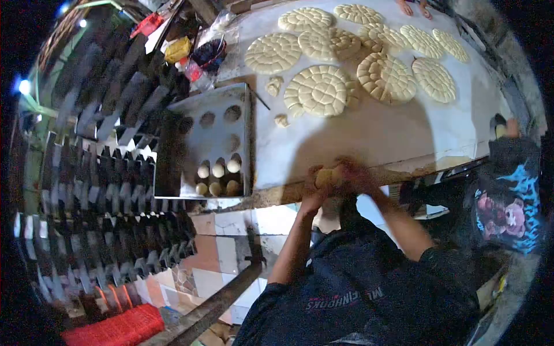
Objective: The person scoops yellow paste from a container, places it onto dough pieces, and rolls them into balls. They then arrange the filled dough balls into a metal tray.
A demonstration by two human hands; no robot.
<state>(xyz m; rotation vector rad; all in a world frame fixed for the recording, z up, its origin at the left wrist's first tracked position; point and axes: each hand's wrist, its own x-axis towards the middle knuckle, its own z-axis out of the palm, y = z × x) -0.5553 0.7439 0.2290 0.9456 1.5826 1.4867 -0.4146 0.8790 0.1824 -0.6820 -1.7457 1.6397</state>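
Observation:
Both of my hands meet at the near edge of the table, around a pale piece of dough [328,177]. My left hand [313,187] curls round its left side, while my right hand [353,173] closes over it from the right. Shadow and blur hide some of the fingers. To the left stands a square metal baking tray [199,130], where several dough balls [218,169] sit in two rows at the near end. Beyond my hands lies a large dough round [323,90] cut into segments, with small dough scraps [274,86] beside it.
More cut dough rounds [386,78] cover the far part of the pale table [398,124]. Another person's hands [414,8] rest at the far edge. A person in a printed black top [508,207] is at the right. Stacked dark trays [98,230] fill the left side.

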